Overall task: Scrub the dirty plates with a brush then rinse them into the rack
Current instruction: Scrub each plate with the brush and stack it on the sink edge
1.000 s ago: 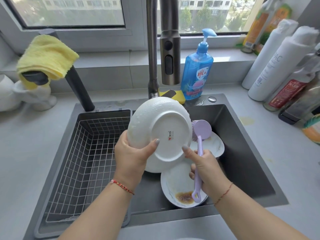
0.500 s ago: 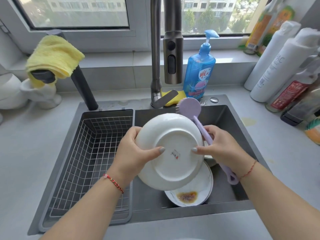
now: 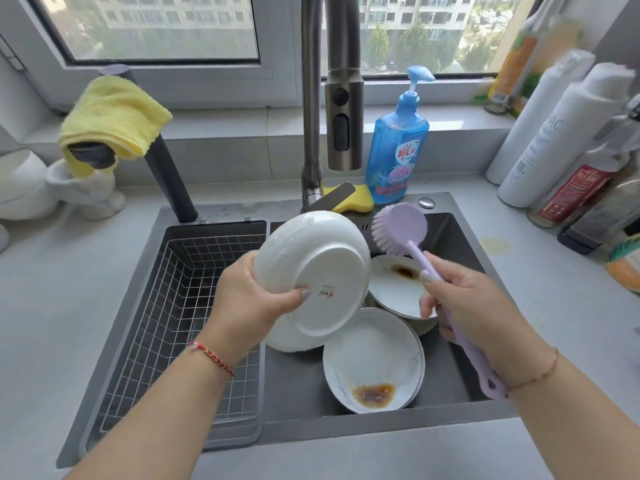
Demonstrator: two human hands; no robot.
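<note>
Dark grey sink (image 3: 460,237): holds two sauce-stained white plates (image 3: 374,358), unscrubbed. White wire rack (image 3: 166,306): bare of plates, so the task looks early. Round white ceramic plate (image 3: 318,271): tilted, underside showing, rim gripped by left hand (image 3: 249,299). Lilac plastic brush (image 3: 401,230): handle gripped by right hand (image 3: 464,299), bristles just beside the plate.

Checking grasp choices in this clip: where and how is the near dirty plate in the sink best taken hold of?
Pinch the near dirty plate by its left rim, coming from above. It lies face up, its far-right edge overlaps another plate, and brown residue sits at the near edge.
</note>
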